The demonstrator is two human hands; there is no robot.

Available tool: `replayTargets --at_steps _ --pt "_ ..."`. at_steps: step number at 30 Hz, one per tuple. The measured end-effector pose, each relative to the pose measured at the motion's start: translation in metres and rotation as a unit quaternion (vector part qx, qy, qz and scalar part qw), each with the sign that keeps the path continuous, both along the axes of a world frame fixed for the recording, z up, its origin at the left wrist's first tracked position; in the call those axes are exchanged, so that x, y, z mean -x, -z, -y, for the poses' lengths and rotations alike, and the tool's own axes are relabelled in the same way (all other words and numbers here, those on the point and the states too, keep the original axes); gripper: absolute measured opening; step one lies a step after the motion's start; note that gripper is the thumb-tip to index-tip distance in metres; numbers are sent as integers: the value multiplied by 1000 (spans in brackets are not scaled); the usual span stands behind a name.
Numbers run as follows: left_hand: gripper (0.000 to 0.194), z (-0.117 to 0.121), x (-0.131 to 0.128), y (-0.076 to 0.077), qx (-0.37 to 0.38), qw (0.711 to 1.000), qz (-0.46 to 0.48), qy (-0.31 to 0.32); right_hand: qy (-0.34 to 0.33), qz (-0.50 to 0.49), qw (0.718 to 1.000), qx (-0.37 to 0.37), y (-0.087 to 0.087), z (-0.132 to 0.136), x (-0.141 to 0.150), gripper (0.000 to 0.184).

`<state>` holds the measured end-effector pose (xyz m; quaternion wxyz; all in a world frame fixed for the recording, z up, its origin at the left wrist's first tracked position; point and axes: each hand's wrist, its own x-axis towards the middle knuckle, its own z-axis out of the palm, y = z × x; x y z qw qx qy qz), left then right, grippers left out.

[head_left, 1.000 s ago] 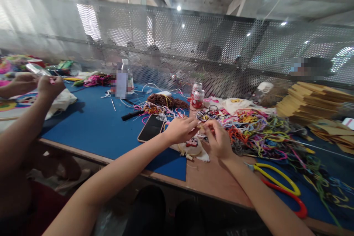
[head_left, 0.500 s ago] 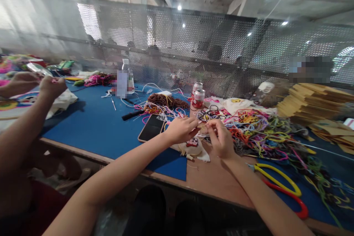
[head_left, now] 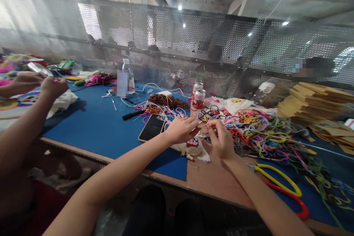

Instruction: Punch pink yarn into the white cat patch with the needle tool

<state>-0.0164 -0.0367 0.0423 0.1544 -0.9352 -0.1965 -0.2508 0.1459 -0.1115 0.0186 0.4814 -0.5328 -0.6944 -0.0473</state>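
Pinching thread [head_left: 202,125] in left hand [head_left: 183,129] and right hand [head_left: 221,139] near embroidery hoop [head_left: 193,148]. Cannot see inside drink cans [head_left: 198,98].

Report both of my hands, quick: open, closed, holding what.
Left hand: closed, pinching a thin strand too fine to identify.
Right hand: closed, thumb and forefinger pinched on the same thin strand.

The phone [head_left: 151,128] lies on the table [head_left: 91,123]. Just right of the phone is the embroidery hoop [head_left: 192,148]. Behind the phone lies a yarn bundle [head_left: 159,100]; behind the phone and rightward stand two cans [head_left: 198,98]; behind it and leftward, a bottle [head_left: 126,69]. Well right of the phone are scissors [head_left: 282,188] and a yarn heap [head_left: 258,129].
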Motion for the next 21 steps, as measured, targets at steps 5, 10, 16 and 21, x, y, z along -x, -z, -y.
replayTargets --at_steps 5,10,16,21 --pt "29 0 0 1 0 1000 -2 -1 -5 4 1000 5 -1 1 1 11" --pt "31 0 -1 1 -4 1000 -1 -1 0 21 1000 15 -1 1 2 13" --pt "30 -1 -1 2 -8 1000 7 6 2 48 998 36 -1 0 2 15" --pt "28 -1 0 1 -1 1000 2 5 4 4 1000 2 -1 0 0 12"
